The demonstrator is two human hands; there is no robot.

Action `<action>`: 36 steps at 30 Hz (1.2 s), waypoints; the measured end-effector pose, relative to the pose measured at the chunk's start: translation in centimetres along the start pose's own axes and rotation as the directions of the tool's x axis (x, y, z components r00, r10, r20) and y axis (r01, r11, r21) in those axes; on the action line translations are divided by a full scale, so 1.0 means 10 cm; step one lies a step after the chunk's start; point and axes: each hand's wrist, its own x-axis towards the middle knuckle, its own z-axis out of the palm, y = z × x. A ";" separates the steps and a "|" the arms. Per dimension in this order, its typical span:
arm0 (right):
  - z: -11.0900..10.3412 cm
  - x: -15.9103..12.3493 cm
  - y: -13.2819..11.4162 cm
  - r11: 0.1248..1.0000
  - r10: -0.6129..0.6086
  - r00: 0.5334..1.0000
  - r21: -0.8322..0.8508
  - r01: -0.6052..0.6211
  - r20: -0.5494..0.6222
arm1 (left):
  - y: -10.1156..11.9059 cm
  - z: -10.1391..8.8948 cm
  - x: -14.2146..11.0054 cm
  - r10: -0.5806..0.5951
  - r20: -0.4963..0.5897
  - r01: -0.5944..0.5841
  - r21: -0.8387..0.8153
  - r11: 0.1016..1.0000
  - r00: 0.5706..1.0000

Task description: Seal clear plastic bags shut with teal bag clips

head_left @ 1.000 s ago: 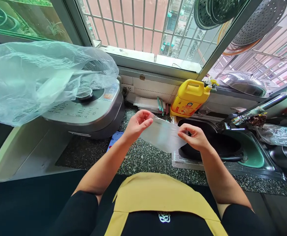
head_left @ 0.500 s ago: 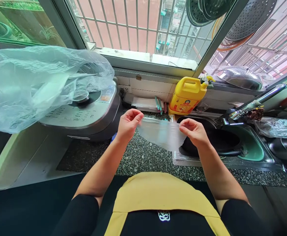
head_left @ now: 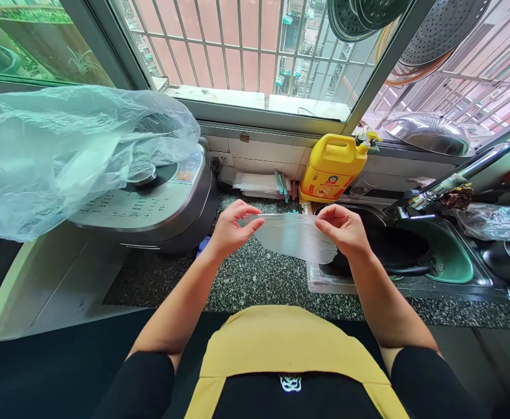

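Observation:
A small clear plastic bag [head_left: 296,237] hangs stretched between my two hands above the speckled countertop [head_left: 255,279]. My left hand [head_left: 232,228] pinches its top left edge with thumb and fingers closed. My right hand [head_left: 344,230] pinches the top right edge the same way. The bag looks empty and sits just in front of the sink's [head_left: 446,256] left rim.
A rice cooker [head_left: 159,203] stands at the left under a large crumpled plastic bag [head_left: 63,151]. A yellow detergent jug [head_left: 333,169] stands by the window wall, with a stack of folded bags [head_left: 259,183] beside it. A dark pan [head_left: 394,250] lies in the sink.
Both hands have stayed on the bag and shifted slightly, drawing its top edge taut and level. The view has tilted a little.

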 end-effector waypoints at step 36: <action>0.21 -0.10 0.10 0.970 -0.200 0.925 -0.197 0.141 -0.322 | -0.07 0.23 -0.04 0.125 0.013 -0.125 0.217 0.968 0.992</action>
